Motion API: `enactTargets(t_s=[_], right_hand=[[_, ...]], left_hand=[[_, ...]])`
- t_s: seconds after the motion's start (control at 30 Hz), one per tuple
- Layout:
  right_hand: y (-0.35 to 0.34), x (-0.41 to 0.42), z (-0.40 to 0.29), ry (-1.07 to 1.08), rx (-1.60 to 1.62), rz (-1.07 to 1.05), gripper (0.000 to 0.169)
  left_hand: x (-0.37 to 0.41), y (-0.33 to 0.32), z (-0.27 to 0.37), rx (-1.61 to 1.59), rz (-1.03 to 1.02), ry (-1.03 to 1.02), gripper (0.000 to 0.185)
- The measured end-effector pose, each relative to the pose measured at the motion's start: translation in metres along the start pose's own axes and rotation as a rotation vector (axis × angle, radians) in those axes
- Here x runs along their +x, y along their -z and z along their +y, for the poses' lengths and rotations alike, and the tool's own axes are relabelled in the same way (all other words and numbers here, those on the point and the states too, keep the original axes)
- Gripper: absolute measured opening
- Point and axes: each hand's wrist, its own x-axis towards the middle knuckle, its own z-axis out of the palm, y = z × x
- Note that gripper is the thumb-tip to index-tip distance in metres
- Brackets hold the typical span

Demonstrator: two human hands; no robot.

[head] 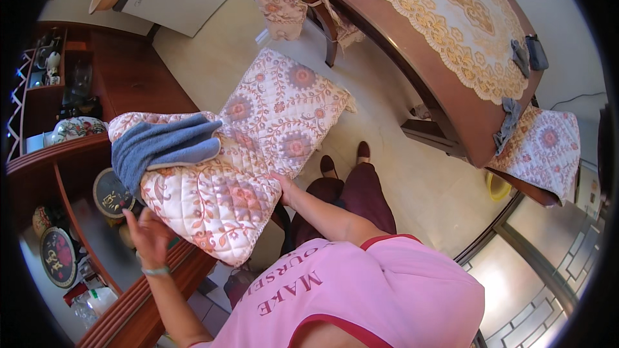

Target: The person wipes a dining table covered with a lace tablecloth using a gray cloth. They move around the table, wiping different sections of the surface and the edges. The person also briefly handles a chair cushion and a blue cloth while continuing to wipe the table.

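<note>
In front of me stands a chair in a quilted floral cover (271, 106), its padded back (208, 203) nearest me. A blue-grey towel (164, 147) drapes in folds over the far left part of that back. My right hand (286, 189) grips the cover at the side edge where back and seat meet; some fingers are hidden. Left of the chair back, my left hand (149, 238) is raised in the air with its fingers apart, a pale green bracelet at the wrist. It holds nothing and is close to the towel's lower end.
A wooden cabinet (140, 77) with decorated round plates (58, 256) and ornaments borders the left. At right, a table (449, 121) bears a lace cloth (435, 34), dark cloths (508, 123) and a dark case (537, 52). Other covered chairs (546, 150) and a yellow basin (498, 186) stand around it.
</note>
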Motion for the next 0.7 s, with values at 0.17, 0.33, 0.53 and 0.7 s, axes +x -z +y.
enactTargets(t_s=[0.17, 0.33, 0.53, 0.7], right_hand=[[-0.018, -0.012, -0.009, -0.014, -0.001, 0.069, 0.048], [-0.023, -0.006, -0.012, -0.041, 0.009, 0.073, 0.049], [-0.02, -0.005, -0.01, -0.034, -0.025, 0.161, 0.046], [-0.012, 0.011, -0.02, -0.016, -0.052, 0.178, 0.042]], left_hand=[[0.048, 0.05, 0.057, 0.224, 0.984, -0.447, 0.062], [0.114, 0.04, 0.085, 0.152, 0.535, -0.371, 0.07], [0.118, 0.1, 0.105, 0.223, 0.662, -0.314, 0.073], [0.153, 0.077, 0.088, 0.161, 0.179, -0.103, 0.057]])
